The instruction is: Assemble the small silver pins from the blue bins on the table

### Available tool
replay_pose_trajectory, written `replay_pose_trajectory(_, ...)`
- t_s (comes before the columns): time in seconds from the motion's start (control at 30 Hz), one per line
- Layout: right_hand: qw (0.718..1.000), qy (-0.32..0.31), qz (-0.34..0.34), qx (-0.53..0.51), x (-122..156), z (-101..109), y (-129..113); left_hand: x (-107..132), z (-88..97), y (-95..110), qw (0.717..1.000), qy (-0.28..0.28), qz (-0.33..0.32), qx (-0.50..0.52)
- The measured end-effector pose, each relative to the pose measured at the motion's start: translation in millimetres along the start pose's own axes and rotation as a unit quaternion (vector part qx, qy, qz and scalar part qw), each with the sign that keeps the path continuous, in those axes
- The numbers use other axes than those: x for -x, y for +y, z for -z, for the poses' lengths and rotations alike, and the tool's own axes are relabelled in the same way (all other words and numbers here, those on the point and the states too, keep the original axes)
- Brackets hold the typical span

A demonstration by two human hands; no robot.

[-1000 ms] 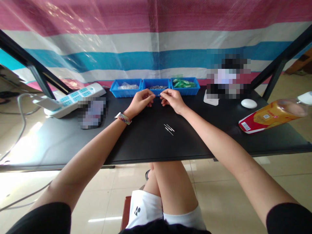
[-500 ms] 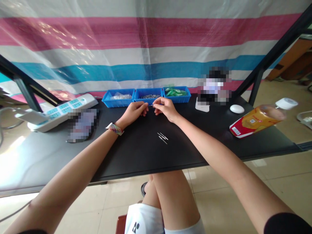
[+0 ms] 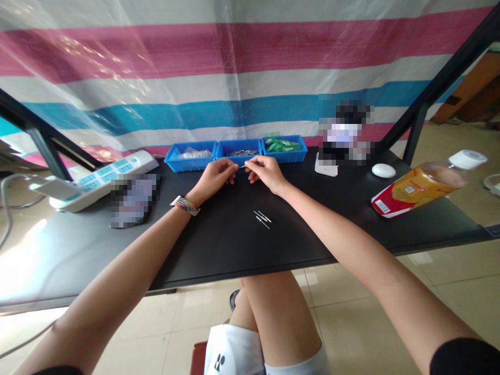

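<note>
Between left hand and right hand, pinching thin metal pin in thumb and fingers at each end. Nearer body than grip, see few loose pins on black table. Just beyond grip, see middle blue bin of metal pieces; left of that, clear-piece bin; right, green-piece bin. Well right of grip, see bottle.
</note>
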State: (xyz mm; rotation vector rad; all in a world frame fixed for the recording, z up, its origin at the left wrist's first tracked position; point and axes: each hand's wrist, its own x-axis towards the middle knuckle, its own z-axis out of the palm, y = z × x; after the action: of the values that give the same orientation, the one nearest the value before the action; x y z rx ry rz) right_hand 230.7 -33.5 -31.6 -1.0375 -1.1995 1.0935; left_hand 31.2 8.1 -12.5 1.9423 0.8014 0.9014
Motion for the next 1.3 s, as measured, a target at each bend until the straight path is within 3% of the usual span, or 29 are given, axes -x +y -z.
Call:
replay_pose_trajectory(0.43,0.998,-0.045,0.039,0.005,4.1,1.0,-1.5,-1.2,-0.6,-4.7,0.998,0.046,0.010,-0.035)
replay_pose_trajectory(0.73,1.000,-0.005,0.024,0.016,1.7,0.5,-2.2,1.1,0.3,1.9,1.000,0.008,0.006,0.027)
replay_pose_trajectory(0.93,0.999,-0.011,0.045,0.010,5.8,-0.9,-4.0,0.4,1.0,-0.5,1.000,0.003,-0.012,-0.020)
replay_pose_trajectory(1.07,0.992,0.057,0.096,0.063,5.9,-0.2,-8.5,-0.5,0.6,-2.6,1.000,-0.006,0.000,-0.014)
replay_pose_trajectory(1.2,0.956,0.172,0.154,0.183,-3.9,6.5,-13.4,-0.7,0.2,-0.3,1.000,-0.012,0.016,-0.004)
replay_pose_trajectory(1.3,0.936,0.187,0.157,0.255,-7.4,9.7,-16.5,-0.6,0.0,1.0,1.000,-0.019,0.013,-0.014)
